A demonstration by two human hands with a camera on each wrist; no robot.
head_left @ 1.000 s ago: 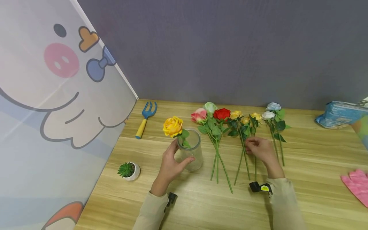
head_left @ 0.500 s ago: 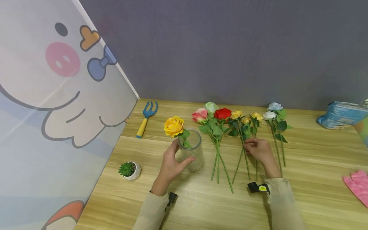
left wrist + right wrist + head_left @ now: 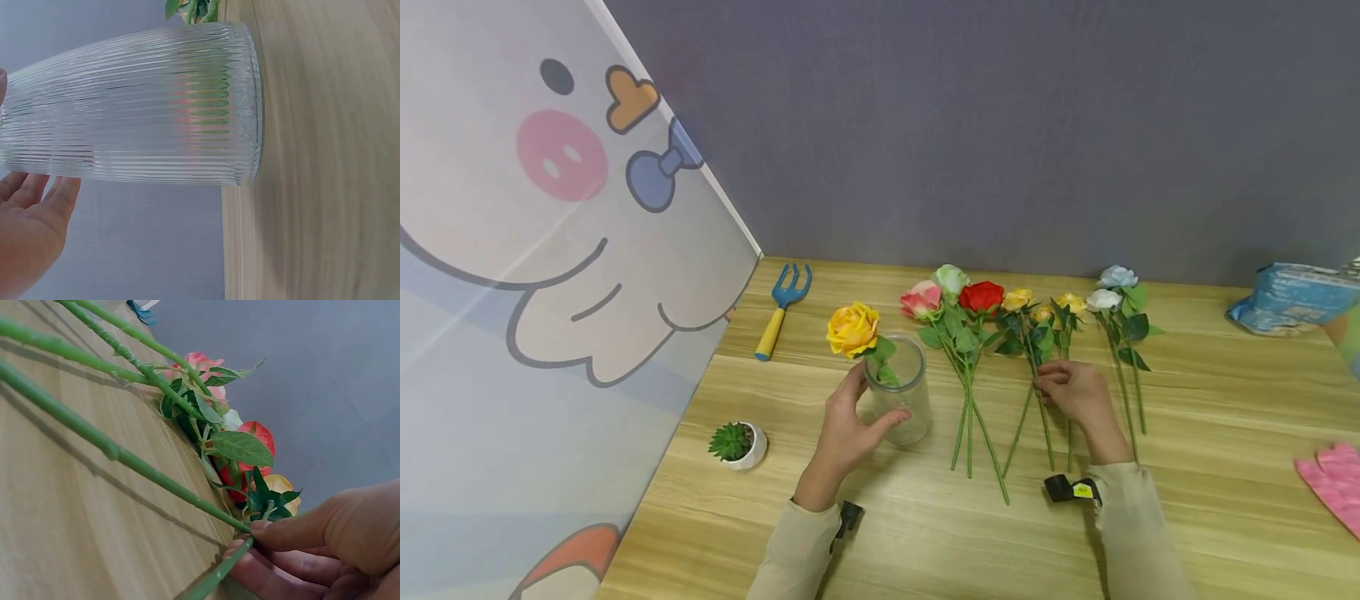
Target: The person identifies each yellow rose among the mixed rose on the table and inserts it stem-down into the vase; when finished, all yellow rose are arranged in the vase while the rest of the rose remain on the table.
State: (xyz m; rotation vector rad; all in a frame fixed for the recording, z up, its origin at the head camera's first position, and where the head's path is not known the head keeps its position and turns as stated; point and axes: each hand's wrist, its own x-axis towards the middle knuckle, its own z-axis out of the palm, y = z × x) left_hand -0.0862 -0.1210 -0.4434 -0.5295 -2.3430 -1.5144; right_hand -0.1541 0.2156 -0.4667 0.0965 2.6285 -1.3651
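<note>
My left hand [image 3: 848, 427] holds the clear ribbed glass vase [image 3: 916, 418], thumb on the near side and fingers round its left. One large yellow rose [image 3: 853, 330] stands in the vase and leans left over the rim. In the right wrist view, thumb and fingers of my right hand [image 3: 312, 550] pinch a thin green rose stem [image 3: 128, 464]. That stem belongs to the small yellow roses [image 3: 1018, 300] lying behind the hand. Left of them lie a red rose [image 3: 981, 297], a pink rose [image 3: 921, 300] and a pale green rose [image 3: 951, 279], stems crossing.
A white rose [image 3: 1103, 300] and a light blue rose [image 3: 1117, 277] lie to the right. A blue-and-yellow hand fork [image 3: 781, 312] and a potted succulent [image 3: 739, 445] are at the left. Farther right sit a blue bag [image 3: 1292, 298] and a pink glove [image 3: 1332, 487]. A grey wall stands behind.
My right hand has shifted slightly left, and the lower end of the pinched stem has swung a little left with it. The left hand and vase stay put.
</note>
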